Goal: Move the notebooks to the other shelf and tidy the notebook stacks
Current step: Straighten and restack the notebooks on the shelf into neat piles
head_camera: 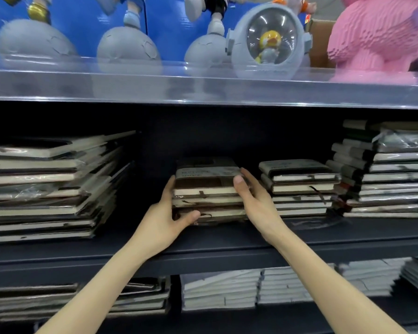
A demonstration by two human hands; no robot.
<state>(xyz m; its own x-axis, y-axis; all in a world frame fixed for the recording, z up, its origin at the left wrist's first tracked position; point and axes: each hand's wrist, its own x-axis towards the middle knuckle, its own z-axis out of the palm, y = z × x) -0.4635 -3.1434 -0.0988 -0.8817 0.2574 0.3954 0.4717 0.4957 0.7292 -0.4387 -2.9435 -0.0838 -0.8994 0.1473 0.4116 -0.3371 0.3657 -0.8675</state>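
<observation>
Lower stacks [220, 292]: lay nearest, in rows on the bottom shelf below both forearms, pale page edges facing out; blurred.
Shelf [203, 251]: dark, one level up, carried four notebook stacks side by side.
Left hand [165, 218]: gripped the middle stack at its lower left corner, thumb hooked across the front of the bottom notebook, fingers laid up along the left side.
Right hand [253, 198]: gripped the same stack from the right, thumb pressed flat on the front page edges, fingers reaching back along the right side.
Middle stack [208, 186]: sat on the shelf between the two hands, several brown notebooks deep, top cover tilted slightly, ribbon markers hanging at the front.
Right stack [299, 186]: stood just beside the right hand, about as tall, dark covers.
Left stack [41, 189]: stood well apart to the left, tall, uneven, partly in plastic wrap.
Far-right stack [391, 179]: tallest, touching the right stack, wrapped on top.
Top shelf [155, 88]: fronted by a clear lip.
Behind the lip: grey domes [128, 47], a helmet [268, 42] with a yellow figure inside, a box [320, 42], a pink figure [377, 34].
</observation>
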